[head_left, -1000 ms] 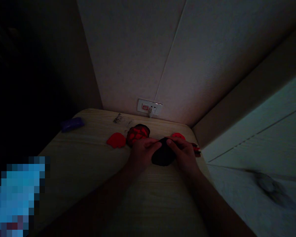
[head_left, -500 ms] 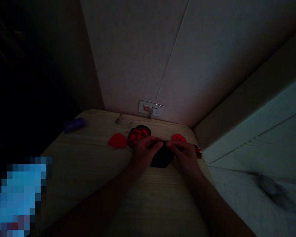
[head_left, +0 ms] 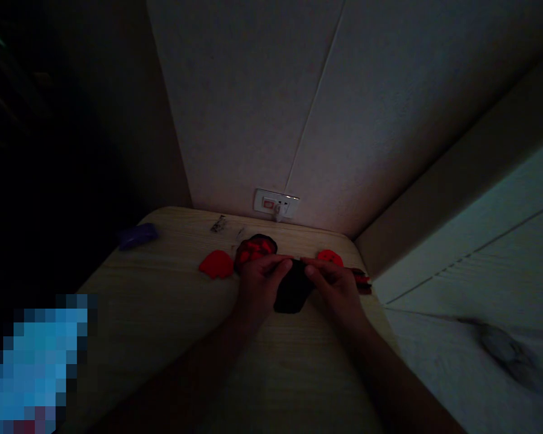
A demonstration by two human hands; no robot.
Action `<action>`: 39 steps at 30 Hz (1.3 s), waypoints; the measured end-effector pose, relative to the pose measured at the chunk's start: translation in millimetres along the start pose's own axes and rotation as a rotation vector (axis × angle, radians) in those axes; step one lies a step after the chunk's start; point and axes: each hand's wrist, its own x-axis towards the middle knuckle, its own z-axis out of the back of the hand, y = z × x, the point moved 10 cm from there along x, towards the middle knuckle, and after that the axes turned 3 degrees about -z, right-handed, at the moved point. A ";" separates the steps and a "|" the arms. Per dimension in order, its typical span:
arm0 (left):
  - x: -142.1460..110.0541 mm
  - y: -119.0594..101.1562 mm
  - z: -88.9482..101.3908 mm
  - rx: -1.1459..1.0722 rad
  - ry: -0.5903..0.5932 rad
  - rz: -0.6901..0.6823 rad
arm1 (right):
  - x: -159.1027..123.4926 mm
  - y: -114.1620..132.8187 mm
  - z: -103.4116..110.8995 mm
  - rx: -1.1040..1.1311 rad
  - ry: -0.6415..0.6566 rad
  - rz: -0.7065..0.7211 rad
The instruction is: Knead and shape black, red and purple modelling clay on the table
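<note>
fingers of our left hand are drawn almost together, thumb against forefinger, on the upper left edge of a dark flat piece; our right hand pinches the upper right edge in much the same way, with only a small gap between the two thumbs. from this grip the piece lies toward us, below the fingertips and between the hands, its long axis running down toward our body and slanting a little to the left. so the bulk of it is nearer our left hand, whose palm side it lies just beside, while its lower right edge is open to view. it is too dim for us to tell whether the lower end touches the wooden table. beyond our left hand is a round dark piece with red patches, with a red flat piece to its left; a red round piece lies just past our right fingers, and dark and red strips lie to their right
</note>
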 end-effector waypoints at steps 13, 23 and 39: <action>1.5 -4.9 0.6 0.061 -0.011 -0.058 | 3.5 -6.5 -5.6 -0.074 0.083 -0.006; -4.6 -15.1 -9.8 0.258 0.079 -0.117 | -2.6 -2.2 -8.6 -0.088 0.131 0.000; -10.6 -22.2 -11.8 0.501 0.072 -0.204 | -6.7 5.5 -23.2 -0.244 0.099 0.040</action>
